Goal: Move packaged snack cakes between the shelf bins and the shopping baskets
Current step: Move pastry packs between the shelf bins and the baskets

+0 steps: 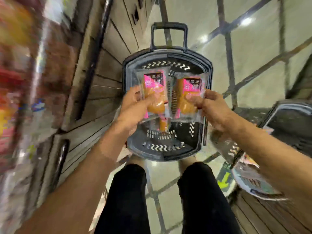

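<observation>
Both hands were out over the dark grey shopping basket (167, 105), which sat on the tiled floor (256, 48) with its pull handle (169, 35) raised at the far end. The left hand (135, 107) had a clear-wrapped snack cake (154, 94) with a pink label, its fingers (135, 94) curled along the left edge of the packet and the thumb laid across the brown cake, so the packet stood out up and to the right of the grip. The right hand (211, 107) mirrored it: fingers clamped on the right edge and lower part of a second snack cake packet (188, 95), thumb on the front, the packet reaching left and away from the knuckles. The two packets hung side by side, near each other but apart, above the middle of the basket, pink labels toward the far end. Below them, inside the basket, a third packet (163, 123) showed, partly hidden and blurred. To the left ran the wooden base of the shelving (94, 92), and beyond it a smear of coloured goods too blurred to name. At the right edge was a second dark basket (290, 119), with some blurred packets (249, 176) under the right forearm. The person's black trousers (125, 196) filled the bottom.
</observation>
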